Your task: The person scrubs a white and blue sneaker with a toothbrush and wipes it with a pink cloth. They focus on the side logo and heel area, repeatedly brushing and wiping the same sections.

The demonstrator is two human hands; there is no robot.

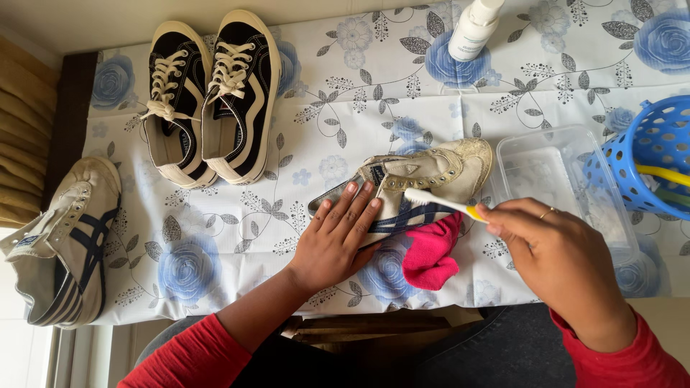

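Note:
A cream sneaker with dark blue stripes [431,172] lies on its side in the middle of the table, without laces. My left hand [338,237] presses flat on its heel end, fingers spread. My right hand [553,251] grips a toothbrush [438,202] with a white head and yellow handle; the bristles rest on the sneaker's side. A pink cloth [431,255] lies bunched under the sneaker near the table's front edge.
A pair of black-and-white laced sneakers [208,100] stands at the back left. The matching cream sneaker [65,244] hangs over the left edge. A clear plastic tub [560,172], a blue perforated basket [647,154] and a white bottle [474,29] sit to the right and back.

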